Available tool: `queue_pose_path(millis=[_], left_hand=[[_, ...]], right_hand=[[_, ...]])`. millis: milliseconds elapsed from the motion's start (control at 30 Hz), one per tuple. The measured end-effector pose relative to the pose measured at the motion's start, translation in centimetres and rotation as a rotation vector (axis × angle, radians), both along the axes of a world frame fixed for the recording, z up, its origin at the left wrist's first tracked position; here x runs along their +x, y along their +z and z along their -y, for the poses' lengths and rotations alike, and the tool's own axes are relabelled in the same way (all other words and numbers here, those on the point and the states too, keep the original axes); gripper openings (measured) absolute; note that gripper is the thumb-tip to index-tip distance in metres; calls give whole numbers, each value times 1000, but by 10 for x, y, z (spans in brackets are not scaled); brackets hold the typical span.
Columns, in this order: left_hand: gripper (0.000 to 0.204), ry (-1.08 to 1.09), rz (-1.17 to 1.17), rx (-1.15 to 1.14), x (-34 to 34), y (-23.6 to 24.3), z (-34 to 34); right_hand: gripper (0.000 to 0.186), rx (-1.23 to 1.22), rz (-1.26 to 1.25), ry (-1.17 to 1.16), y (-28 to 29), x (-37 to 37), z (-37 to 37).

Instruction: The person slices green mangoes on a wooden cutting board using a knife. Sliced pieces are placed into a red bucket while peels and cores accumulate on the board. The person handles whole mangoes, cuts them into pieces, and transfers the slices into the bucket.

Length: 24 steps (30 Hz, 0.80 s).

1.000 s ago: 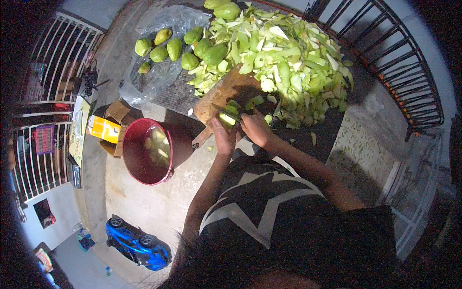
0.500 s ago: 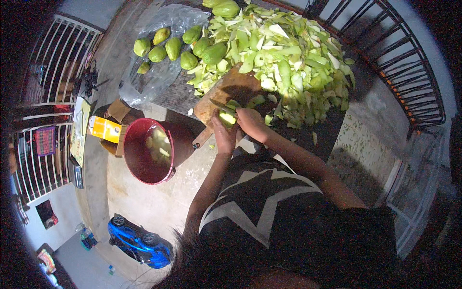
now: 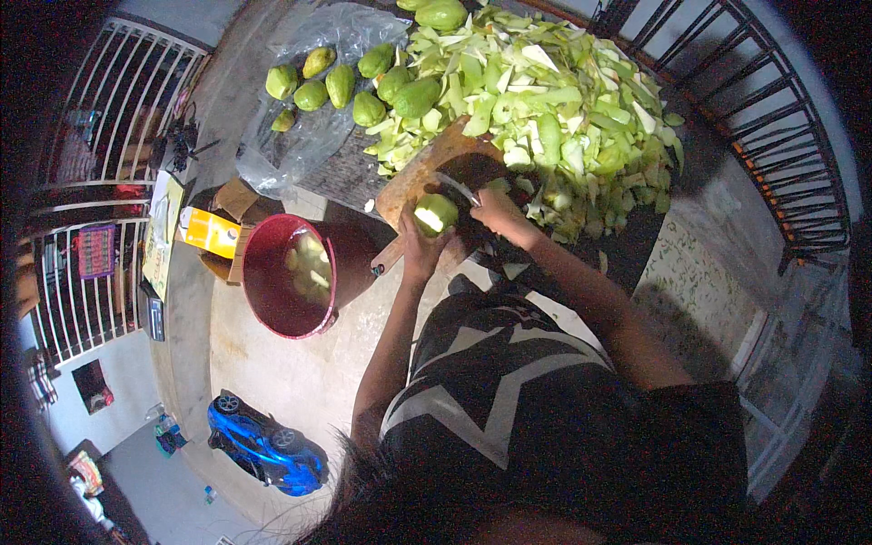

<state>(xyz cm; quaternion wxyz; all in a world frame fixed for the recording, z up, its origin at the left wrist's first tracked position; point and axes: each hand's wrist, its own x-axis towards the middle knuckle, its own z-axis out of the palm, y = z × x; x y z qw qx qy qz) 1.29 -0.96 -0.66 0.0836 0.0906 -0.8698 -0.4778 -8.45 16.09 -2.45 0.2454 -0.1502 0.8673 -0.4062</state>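
Observation:
My left hand (image 3: 422, 247) grips a partly peeled green fruit (image 3: 437, 214), a pale cut face showing on its near side. A knife (image 3: 459, 189) is in my right hand (image 3: 501, 218), its blade pointing up and left, just beyond the fruit and apart from it. Under them lies a worn wooden cutting board (image 3: 406, 191), its handle toward me. A large heap of green and white peelings (image 3: 563, 118) covers the table beyond and to the right. Several whole green, pear-shaped fruits (image 3: 340, 86) lie to the left, some on a clear plastic bag (image 3: 272, 163).
A dark red bucket (image 3: 263, 291) holding pale pieces in liquid stands on the floor at left. Beside it is a cardboard box (image 3: 238, 195) with a yellow and white package (image 3: 211, 232). A blue toy car (image 3: 268, 445) lies at lower left. Dark metal railing (image 3: 772, 118) stands at right.
The knife has come away from the fruit as my right hand moved to the right. My left hand has turned the fruit, exposing its cut face. The whole view has shifted slightly.

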Motion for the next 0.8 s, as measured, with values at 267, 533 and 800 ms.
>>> queue_pose_path(millis=[267, 533, 800], left_hand=[[73, 87, -29, 84, -11, -15, -4], [75, 9, -60, 147, -9, -30, 3], [67, -50, -138, 5, -11, -30, 7]], right_hand=[[16, 28, -316, -10, 54, 38, 0], [18, -37, -323, 186, 80, 57, -24], [22, 3, -317, 256, 100, 54, -31]])
